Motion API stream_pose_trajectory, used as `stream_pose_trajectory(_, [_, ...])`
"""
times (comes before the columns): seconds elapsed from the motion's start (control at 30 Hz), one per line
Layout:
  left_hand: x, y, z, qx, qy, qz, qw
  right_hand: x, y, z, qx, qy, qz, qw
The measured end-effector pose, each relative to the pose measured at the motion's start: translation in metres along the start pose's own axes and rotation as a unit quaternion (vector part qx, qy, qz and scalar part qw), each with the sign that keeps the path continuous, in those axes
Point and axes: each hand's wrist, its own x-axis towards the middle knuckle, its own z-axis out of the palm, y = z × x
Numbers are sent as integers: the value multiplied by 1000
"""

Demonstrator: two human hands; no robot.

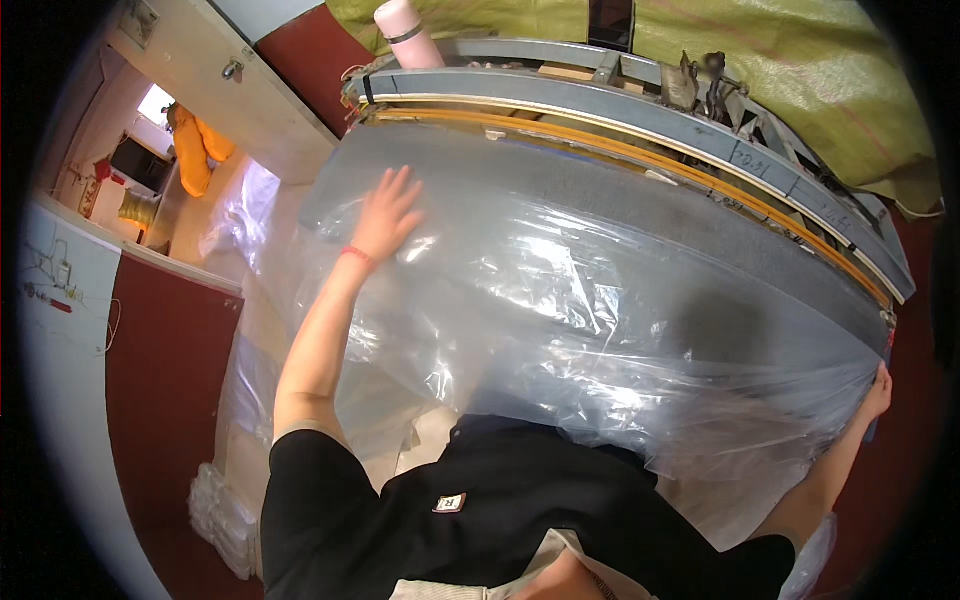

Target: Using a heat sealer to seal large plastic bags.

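Observation:
A large sheet of clear plastic film (560,290) lies over a grey-topped work table (620,190) and hangs down its near side, wrinkled and shiny. My left hand (388,218), a red band at its wrist, is over the film near the table's left end, fingers spread and holding nothing. Far to the right, my right hand (878,393) is closed at the film's edge beside the table's right end. Creases in the film run toward that hand. Its fingertips are partly hidden.
Along the table's back runs a grey metal frame (560,92) with a yellow strip (640,150). A pink bottle (408,38) stands at the back left, near an open door (215,75). Yellow-green sheeting (760,60) hangs behind. Bundled clear plastic (222,520) lies at lower left.

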Motion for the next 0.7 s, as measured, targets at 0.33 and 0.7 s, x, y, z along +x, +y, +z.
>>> stream_pose_trajectory(0.33, [38, 17, -1, -77, 188, -44, 978, -22, -1, -88, 379, -53, 162, 909])
stream_pose_trajectory(0.7, [90, 32, -12, -533, 314, -238, 749, -5, -99, -14, -96, 169, 17, 981])
